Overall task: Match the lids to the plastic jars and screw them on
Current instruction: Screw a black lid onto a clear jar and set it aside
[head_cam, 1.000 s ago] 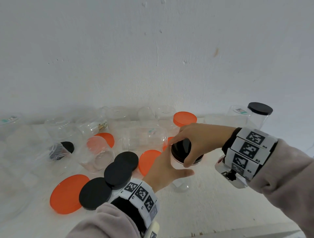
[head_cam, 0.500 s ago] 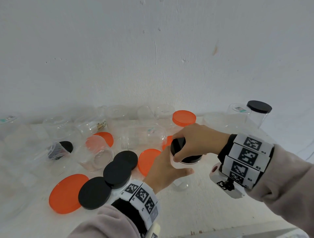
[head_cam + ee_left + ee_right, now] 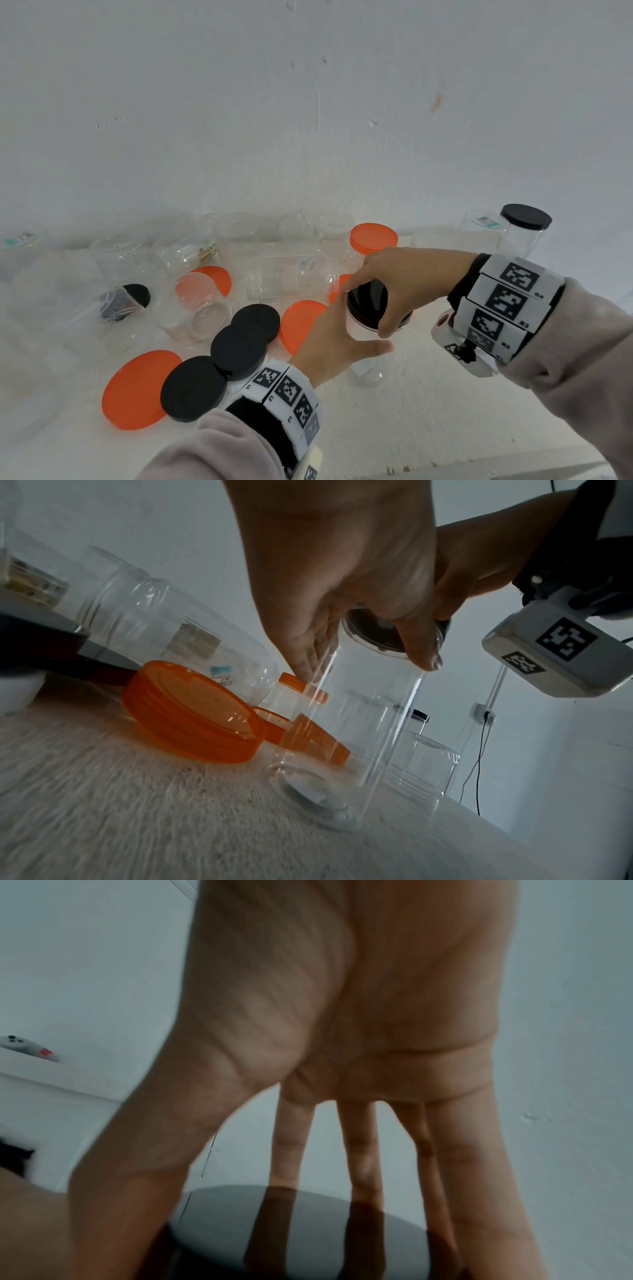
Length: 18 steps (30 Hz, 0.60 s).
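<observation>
A tall clear plastic jar (image 3: 364, 368) (image 3: 356, 723) stands upright on the white table. My left hand (image 3: 337, 334) (image 3: 342, 569) grips its upper wall from the left, thumb stretched across the front. A black lid (image 3: 368, 303) (image 3: 301, 1229) sits on the jar's mouth. From above, my right hand (image 3: 394, 284) (image 3: 342, 1042) grips that lid by the rim, thumb on the near side and fingers on the far side.
Three loose black lids (image 3: 239, 347) and a large orange lid (image 3: 135, 389) lie at front left. Further orange lids (image 3: 299, 322) (image 3: 195, 712) and several open clear jars (image 3: 291, 279) lie behind. A black-lidded jar (image 3: 524, 233) stands far right, an orange-lidded one (image 3: 373, 240) by the wall.
My right hand has turned on the black lid, thumb swinging toward the near side. The left hand keeps its hold and the jar stays in place.
</observation>
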Tool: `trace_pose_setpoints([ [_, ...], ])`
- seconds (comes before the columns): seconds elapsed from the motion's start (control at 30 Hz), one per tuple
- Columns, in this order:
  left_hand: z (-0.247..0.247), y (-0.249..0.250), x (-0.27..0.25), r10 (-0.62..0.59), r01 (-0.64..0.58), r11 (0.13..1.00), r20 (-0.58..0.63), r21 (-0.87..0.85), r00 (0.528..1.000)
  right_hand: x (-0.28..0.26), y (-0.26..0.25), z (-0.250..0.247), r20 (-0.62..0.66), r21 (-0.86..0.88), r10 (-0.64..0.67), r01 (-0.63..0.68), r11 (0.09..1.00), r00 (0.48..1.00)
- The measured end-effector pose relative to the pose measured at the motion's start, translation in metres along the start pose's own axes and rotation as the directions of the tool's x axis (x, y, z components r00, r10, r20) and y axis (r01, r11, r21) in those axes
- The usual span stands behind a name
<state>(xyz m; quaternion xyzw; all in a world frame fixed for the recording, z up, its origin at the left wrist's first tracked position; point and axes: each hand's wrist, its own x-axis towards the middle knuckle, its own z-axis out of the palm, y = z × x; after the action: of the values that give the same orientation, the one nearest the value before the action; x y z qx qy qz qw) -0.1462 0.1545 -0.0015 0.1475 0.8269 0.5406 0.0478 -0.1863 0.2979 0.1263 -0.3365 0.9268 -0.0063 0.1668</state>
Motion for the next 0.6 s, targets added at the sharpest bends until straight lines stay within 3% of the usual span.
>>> trace_pose_setpoints([
  [0.47,0.003,-0.002,-0.002,-0.013,0.013,1.0,-0.046,-0.001,0.999,-0.003,-0.016,0.021,-0.224,0.039,0.137,-0.131,0.991,0.965],
  [0.53,0.002,-0.003,-0.002,-0.005,0.005,1.0,-0.037,-0.003,0.999,-0.003,-0.015,0.017,-0.174,0.048,0.147,-0.141,0.989,0.974],
  [0.6,0.002,-0.003,-0.001,0.0,0.0,1.0,-0.026,-0.001,1.0,-0.005,-0.009,0.009,-0.023,0.073,0.145,-0.143,0.987,0.989],
])
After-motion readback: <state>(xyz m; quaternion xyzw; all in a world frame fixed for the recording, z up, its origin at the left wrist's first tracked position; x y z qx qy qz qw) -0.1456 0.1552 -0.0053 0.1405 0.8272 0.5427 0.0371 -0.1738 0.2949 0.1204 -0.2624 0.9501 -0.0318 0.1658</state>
